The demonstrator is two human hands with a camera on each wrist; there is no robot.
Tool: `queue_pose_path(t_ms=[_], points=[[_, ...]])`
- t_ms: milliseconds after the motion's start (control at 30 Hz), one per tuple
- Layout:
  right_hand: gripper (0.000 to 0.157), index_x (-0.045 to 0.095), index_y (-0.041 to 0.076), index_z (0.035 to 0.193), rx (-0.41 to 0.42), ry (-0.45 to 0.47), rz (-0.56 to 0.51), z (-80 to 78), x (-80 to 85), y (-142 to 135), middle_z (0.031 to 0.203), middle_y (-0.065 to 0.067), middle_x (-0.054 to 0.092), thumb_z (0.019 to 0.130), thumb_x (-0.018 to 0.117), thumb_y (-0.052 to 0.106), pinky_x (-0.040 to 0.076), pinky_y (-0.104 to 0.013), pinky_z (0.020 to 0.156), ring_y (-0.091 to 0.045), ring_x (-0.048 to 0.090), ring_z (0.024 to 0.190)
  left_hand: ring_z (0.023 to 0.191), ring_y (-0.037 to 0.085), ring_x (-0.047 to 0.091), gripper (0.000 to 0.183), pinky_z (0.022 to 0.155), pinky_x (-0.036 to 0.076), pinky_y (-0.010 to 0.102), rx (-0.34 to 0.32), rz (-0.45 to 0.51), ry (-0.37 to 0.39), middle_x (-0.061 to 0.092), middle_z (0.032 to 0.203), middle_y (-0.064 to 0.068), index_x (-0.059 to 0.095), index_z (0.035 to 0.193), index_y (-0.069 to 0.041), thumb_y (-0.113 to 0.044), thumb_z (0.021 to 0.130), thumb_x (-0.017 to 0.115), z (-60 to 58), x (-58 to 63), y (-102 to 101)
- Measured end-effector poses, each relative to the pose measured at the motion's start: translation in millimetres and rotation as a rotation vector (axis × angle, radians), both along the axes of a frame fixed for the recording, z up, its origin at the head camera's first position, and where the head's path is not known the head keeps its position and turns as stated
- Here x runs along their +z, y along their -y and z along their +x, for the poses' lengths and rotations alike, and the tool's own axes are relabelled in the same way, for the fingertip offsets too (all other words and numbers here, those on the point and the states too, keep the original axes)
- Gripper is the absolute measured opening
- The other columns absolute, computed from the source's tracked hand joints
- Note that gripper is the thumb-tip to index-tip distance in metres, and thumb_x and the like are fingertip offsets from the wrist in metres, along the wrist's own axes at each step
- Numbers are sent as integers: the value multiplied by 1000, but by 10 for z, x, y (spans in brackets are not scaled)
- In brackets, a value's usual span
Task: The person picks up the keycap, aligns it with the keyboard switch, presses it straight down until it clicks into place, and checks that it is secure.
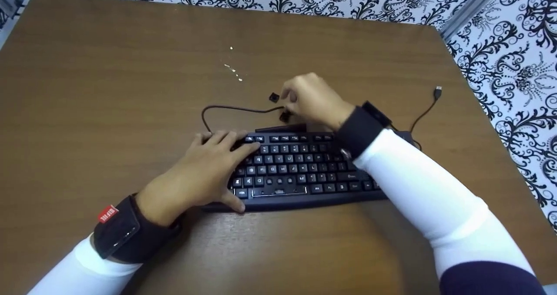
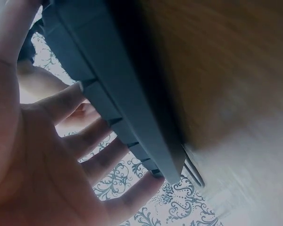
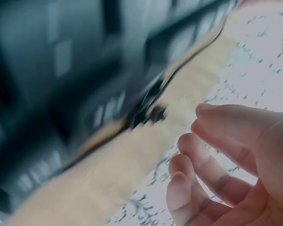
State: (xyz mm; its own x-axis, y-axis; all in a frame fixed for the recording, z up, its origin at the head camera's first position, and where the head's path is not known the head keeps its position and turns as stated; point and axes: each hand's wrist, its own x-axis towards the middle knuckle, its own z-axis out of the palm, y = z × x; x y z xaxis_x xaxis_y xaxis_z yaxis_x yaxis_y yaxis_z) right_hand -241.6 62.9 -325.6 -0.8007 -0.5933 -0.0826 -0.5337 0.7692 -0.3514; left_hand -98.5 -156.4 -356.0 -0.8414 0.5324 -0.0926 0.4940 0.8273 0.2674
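At the left, the bare left hand (image 1: 204,169) spans one end of a black plastic keyboard (image 1: 300,169), its grip wide, thumb on the near edge and forefinger over the upper keys. The keyboard lies flat on the brown wood-grain tabletop (image 1: 130,68), and a thin black cable (image 1: 237,108) loops out behind it. In the keyboard's lower rows three small round stems (image 1: 279,180) stand bare above an uncapped space-bar slot (image 1: 279,192). If caps are being pulled, I judge only those four done, with most visible keys left. Just behind lie a long black bar (image 1: 280,129), probably the space bar, and two small black pieces, apparently keycaps (image 1: 274,97). The right hand (image 1: 314,98) hovers beside them, fingers loosely curled, its narrow grip showing nothing held. Well apart to the right lies a black USB plug (image 1: 437,92).

The left hand and the right arm's black wristband (image 1: 363,129) and white sleeve (image 1: 426,190) hide parts of the keyboard, so further gaps are possible. The right wrist view is blurred; a third loose cap cannot be made out surely.
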Motion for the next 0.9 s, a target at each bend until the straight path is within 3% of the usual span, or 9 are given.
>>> queue_pose_path(t_ms=[133,433,667,900], points=[[21,72,1,111,-41,31,39,-157,6,62,104,-15,75,92,69,11,60,-36,84,-25,71,89,143,41,37,123,108,30,75,9,2,15,37,158,16,38,155,-19,-64,51,88,-2,3,4],[30,71,1,120,61,-51,173,-260,-56,235,110,-15,74,91,71,11,56,-43,94,-29,70,102,140,40,41,123,108,34,71,-9,-1,-16,43,153,18,40,154,-18,-66,51,87,-4,-6,8],[14,75,3,99,77,-79,259,-294,-113,297,98,-14,74,91,72,15,57,-44,84,-30,70,92,142,40,39,124,109,32,72,-12,-11,2,40,156,18,38,155,-18,-67,52,86,-9,-8,4],[12,73,2,90,81,-111,305,-313,-122,335,92,-14,74,91,72,14,57,-45,82,-32,70,90,142,41,39,124,110,32,72,-7,-12,-2,40,155,18,38,154,-18,-67,51,86,-5,-9,8]])
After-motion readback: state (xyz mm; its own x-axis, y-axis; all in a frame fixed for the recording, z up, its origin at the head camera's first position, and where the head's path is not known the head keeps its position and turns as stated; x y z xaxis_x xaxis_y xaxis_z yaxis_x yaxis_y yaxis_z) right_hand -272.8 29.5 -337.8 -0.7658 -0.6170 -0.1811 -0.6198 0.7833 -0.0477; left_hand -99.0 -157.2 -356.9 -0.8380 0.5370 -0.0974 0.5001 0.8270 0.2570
